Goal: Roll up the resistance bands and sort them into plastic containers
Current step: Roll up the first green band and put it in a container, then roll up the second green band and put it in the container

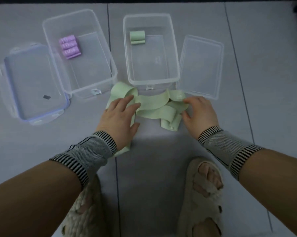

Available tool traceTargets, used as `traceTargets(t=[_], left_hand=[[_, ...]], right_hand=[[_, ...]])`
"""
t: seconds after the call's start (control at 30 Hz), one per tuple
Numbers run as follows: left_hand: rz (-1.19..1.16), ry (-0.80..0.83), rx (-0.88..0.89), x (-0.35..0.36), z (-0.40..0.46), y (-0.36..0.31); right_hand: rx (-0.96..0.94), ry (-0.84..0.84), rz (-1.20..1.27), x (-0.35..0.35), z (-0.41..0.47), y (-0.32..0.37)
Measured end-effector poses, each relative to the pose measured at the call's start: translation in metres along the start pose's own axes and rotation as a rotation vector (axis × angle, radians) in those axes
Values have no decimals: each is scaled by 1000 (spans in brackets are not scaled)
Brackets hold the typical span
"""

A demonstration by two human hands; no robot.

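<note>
Two clear plastic boxes stand open: the left box (96, 79) and the right box (171, 69). Two lids lie beside them, a blue-edged lid (33, 82) and a plain lid (200, 65). Three purple rolls (69, 46) sit together in the left box, two green rolls (137, 37) in the right. The loose green bands (154, 106) form a tangle whose number cannot be told. Two hands and two slippers show.

1. Left hand (121, 113), palm down, fingers spread and nearly straight, thumb out to the side.
2. Right hand (200, 113), palm down, fingers bent at the knuckles.
3. Both forearms bare, reaching forward, with grey knitted striped-edged wrist sleeves (91, 151).
</note>
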State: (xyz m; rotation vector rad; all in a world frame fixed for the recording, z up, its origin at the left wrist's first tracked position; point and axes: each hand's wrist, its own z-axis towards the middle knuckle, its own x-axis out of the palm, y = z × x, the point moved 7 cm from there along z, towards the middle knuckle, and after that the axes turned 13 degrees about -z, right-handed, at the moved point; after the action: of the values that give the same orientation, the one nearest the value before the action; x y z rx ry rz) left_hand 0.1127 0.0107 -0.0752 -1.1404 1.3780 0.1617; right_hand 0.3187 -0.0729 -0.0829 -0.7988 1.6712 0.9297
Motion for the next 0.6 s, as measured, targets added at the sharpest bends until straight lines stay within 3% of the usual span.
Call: traceTargets(t=[0.2,0.37,0.47,0.6], left_hand=[[-84,-19,-44,11,45,-10],[-289,-15,-142,15,52,-16],[-401,21,-191,24,52,-23],[-597,-47,-281,27,57,-22]], right_hand=[[64,29,-49,13,32,-3],[163,83,3,25,41,-8],[104,67,28,22,40,3],[-41,62,64,21,31,26]])
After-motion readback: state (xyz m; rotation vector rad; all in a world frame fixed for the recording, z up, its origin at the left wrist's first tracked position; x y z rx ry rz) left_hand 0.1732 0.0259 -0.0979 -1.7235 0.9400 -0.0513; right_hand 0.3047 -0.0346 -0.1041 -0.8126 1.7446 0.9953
